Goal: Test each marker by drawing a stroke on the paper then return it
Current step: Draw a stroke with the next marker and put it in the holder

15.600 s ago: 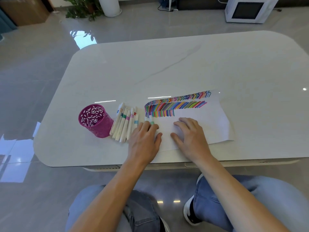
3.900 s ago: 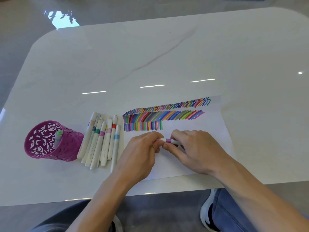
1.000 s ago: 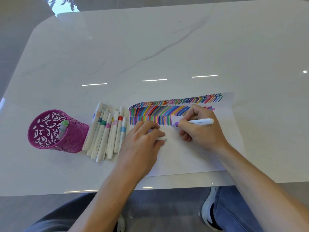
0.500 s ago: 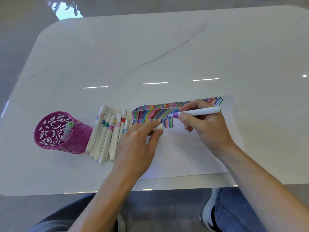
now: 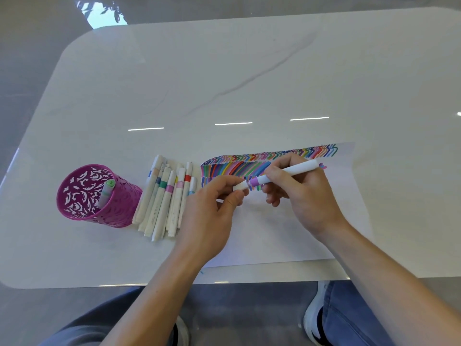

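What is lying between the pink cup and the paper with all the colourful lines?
A bunch of white markers lies side by side between the pink cup and the paper. The head view shows it.

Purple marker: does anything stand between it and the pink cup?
Yes. Between the purple marker and the pink cup are the left hand, pinching the white cap, and the row of lying markers.

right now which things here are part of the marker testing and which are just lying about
In the job: purple marker in right hand; cap in left hand; paper; marker row; pink cup with green marker.
Just there: table; shoes.
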